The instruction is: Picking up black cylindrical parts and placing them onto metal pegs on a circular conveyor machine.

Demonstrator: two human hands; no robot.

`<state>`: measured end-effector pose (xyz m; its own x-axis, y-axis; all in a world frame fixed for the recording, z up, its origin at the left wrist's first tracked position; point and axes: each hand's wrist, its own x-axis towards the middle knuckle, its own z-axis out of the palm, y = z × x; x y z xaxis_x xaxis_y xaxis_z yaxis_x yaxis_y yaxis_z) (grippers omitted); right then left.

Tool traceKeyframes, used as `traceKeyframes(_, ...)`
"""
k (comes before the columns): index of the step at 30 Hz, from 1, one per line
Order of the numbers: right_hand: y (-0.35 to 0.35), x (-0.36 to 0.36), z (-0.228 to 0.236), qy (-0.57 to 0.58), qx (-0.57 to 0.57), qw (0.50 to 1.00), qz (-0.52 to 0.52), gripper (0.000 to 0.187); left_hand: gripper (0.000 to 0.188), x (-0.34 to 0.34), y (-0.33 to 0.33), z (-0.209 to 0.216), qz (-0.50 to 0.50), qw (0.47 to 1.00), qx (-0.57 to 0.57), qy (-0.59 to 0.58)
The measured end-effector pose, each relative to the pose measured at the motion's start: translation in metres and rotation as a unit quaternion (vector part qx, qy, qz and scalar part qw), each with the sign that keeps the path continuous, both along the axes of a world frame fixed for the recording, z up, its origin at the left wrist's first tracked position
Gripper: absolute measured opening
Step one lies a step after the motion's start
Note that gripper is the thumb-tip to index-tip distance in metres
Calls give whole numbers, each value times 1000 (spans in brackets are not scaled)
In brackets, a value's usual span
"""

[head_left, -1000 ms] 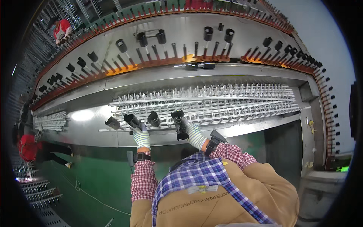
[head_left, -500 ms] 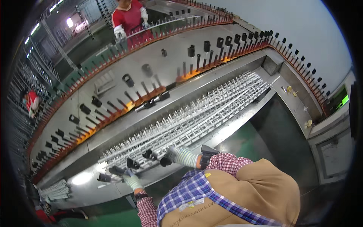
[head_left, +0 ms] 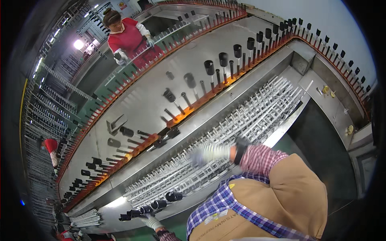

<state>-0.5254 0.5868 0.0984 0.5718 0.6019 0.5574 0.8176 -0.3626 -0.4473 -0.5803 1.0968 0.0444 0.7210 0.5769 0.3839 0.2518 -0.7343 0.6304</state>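
Observation:
Several black cup-shaped parts (head_left: 159, 204) stand in a line at the near left end of a pile of silver metal racks (head_left: 245, 124). My left hand (head_left: 151, 222), in a pale striped glove, reaches to these black parts from below; its fingers are hidden behind them. Over the middle of the rack pile is my right hand (head_left: 211, 154), gloved and smeared by motion. No black part shows in it, and its fingers cannot be made out. The racks are long bars with rows of short pegs, lying lengthwise in a metal trough.
Beyond the trough runs a curved conveyor with an orange-brown base (head_left: 185, 114) and upright pegs, some carrying black cups (head_left: 223, 59). A person in red (head_left: 130, 42) handles a pegged bar across it. More racks (head_left: 86, 218) lie at the lower left. Small yellowish items (head_left: 325, 89) sit on the right ledge.
My right hand has left the black parts and moved right, over the rack pile. My left hand remains at the black parts, which now stand closer in line. The view has shifted.

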Motion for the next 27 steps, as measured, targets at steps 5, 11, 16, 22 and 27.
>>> traceKeyframes(5,-237,94,10,80,344,686,-636,34,39,-51,-101,-8,-92,969,-213,-87)
traceKeyframes(11,-257,133,83,317,221,757,-526,47,63,-68,-246,12,-178,911,-368,-57)
traceKeyframes(16,-349,80,78,101,285,685,-663,43,60,-37,-259,21,-92,918,-383,40)
traceKeyframes(22,-530,53,-14,21,567,556,-608,46,28,-23,-269,19,-75,916,-382,98)
traceKeyframes(27,-519,93,-35,144,284,656,-684,40,25,-40,-302,45,-9,970,-240,48)
